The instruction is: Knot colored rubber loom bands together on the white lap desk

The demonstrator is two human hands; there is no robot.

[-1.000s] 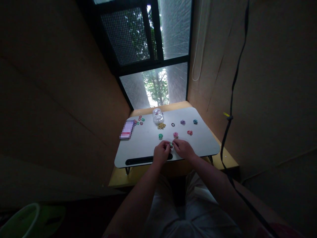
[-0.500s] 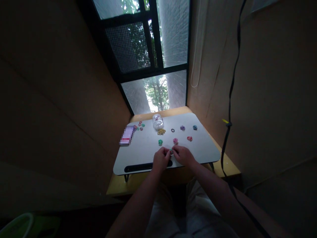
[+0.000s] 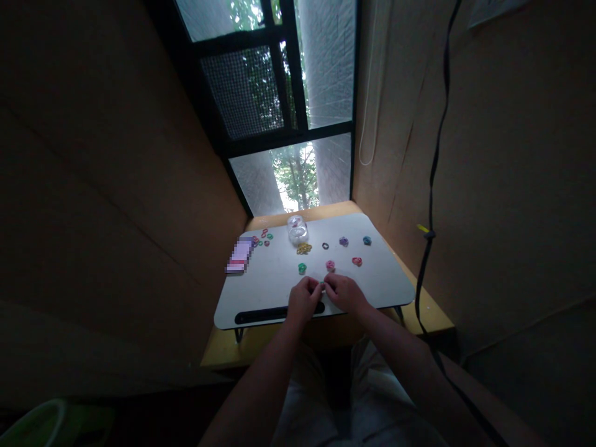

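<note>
My left hand (image 3: 303, 299) and my right hand (image 3: 343, 293) meet near the front edge of a white lap table (image 3: 261, 285). Both are closed, fingertips pinched on a small greenish band (image 3: 322, 284) between them. Just beyond lie a green bunch of bands (image 3: 302, 268), a pink bunch (image 3: 330, 265) and a red bunch (image 3: 356, 261). Farther back are a yellow bunch (image 3: 304, 248), a dark band (image 3: 325, 246), a purple bunch (image 3: 343, 241) and a teal bunch (image 3: 367, 240).
A clear jar (image 3: 297, 230) stands at the back. Several loose bands (image 3: 264, 234) lie back left, near a blurred phone (image 3: 241, 255). A black slot (image 3: 261, 315) runs along the front. A black strap (image 3: 433, 174) hangs at right.
The view has shifted very slightly. Both hands stay together in the same place, and less of the band's green shows between the fingertips.
</note>
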